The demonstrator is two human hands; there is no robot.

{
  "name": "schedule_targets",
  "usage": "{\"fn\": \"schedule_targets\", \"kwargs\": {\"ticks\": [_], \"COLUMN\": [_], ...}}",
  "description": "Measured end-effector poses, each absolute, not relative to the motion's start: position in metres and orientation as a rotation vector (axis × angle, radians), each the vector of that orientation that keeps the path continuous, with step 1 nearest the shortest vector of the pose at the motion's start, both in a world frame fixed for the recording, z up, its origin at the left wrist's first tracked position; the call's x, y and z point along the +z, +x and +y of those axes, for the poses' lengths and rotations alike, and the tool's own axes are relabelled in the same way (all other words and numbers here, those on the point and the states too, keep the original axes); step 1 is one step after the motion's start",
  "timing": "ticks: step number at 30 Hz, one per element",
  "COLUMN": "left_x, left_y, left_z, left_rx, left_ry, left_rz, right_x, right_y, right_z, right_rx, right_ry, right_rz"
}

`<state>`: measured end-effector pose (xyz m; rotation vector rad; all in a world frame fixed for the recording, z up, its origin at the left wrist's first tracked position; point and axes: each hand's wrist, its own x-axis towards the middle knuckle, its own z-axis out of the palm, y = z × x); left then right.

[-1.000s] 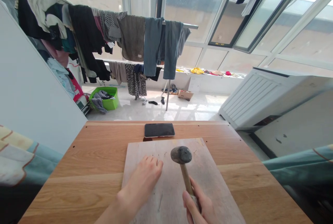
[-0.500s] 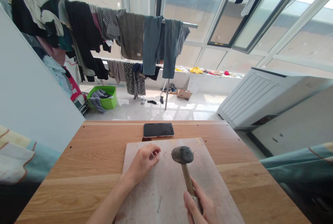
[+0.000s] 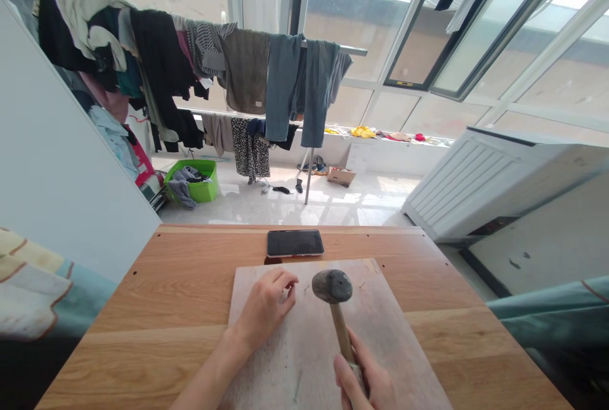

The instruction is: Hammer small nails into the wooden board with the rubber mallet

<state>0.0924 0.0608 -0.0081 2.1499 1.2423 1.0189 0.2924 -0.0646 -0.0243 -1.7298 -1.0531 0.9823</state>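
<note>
A right hand [image 3: 362, 377] closes in a firm, narrow grip around the wooden handle [image 3: 342, 334] of a hammer [image 3: 332, 286], its dark, rounded head raised just above a pale wooden board [image 3: 394, 340]. The hold sits low on the handle, a placing that appears to put the weight out at the head. The left hand [image 3: 264, 311] rests at the board's centre, at 9 o'clock from the hammer head, with its fingers [image 3: 285, 282] curled inward and their tips drawn close together; whether they pinch something small cannot be told. Small dark marks dot the board near both hands, and the board, lying flat on an oak-toned worktop [image 3: 157, 308], seems placed to shield that surface. A black smartphone [image 3: 295, 243] lies at 12 o'clock beyond the board's far edge, apparently set clear of the hands. Farther off, garments hang from a drying rack [image 3: 347, 49] before tall open windows, a green plastic basket [image 3: 190, 181] holding grey clothes sits on the floor at 11 o'clock, and a small cardboard box [image 3: 340, 176] lies at 12 o'clock. No brand or writing can be read on any of them.
</note>
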Motion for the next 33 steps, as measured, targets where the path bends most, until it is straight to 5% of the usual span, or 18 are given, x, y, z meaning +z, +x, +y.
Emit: {"fn": "schedule_targets", "kwargs": {"ticks": [10,19,28,33], "left_x": [-0.014,-0.013,-0.007,0.019], "left_y": [0.093,0.092,0.089,0.075], "left_z": [0.064,0.065,0.065,0.027], "left_rx": [0.935,0.966,0.946,0.882], "left_ry": [2.076,1.995,1.995,2.573], "left_rz": [1.198,1.177,1.211,1.097], "right_x": [-0.018,-0.017,-0.023,-0.035], "right_y": [0.284,0.284,0.287,0.299], "right_z": [-0.061,-0.05,-0.063,-0.076], "right_rx": [1.049,0.744,0.852,0.955], "right_ry": [-1.698,-1.621,-1.682,-1.728], "right_rz": [-1.135,-1.579,-1.342,-1.059]}}
